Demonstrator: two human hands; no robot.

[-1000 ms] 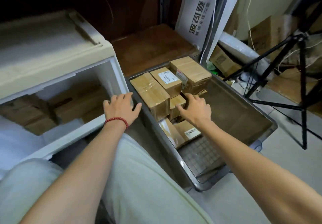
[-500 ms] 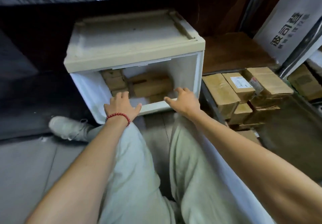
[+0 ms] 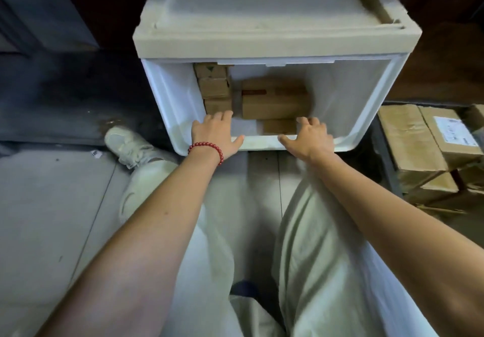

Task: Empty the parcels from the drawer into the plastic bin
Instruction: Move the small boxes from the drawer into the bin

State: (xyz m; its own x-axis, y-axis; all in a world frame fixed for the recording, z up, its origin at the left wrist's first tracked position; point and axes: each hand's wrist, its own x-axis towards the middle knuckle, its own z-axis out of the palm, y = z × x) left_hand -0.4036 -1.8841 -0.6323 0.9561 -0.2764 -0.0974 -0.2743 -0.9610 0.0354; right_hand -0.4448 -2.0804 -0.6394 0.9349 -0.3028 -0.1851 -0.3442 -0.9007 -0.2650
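A white plastic drawer [image 3: 366, 116] stands pulled out in front of me under its beige unit top [image 3: 262, 17]. Several brown cardboard parcels lie inside: a large one [image 3: 275, 101] in the middle, a stack of small ones [image 3: 213, 88] at the back left and a flat one [image 3: 279, 126] in front. My left hand [image 3: 216, 135], with a red bead bracelet, rests on the drawer's front rim, fingers over the edge. My right hand [image 3: 310, 137] rests on the same rim, fingers spread. The plastic bin's dark rim [image 3: 385, 153] shows at the right with parcels [image 3: 408, 137] in it.
My knees in pale trousers fill the lower frame, and a white shoe [image 3: 125, 145] lies left of the drawer. Grey floor stretches to the left. Dark wood sits behind and to the right of the drawer unit.
My right hand left the parcels in the bin and came to the drawer's front rim. My view swung left from the bin to the drawer. The left hand stayed on the rim.
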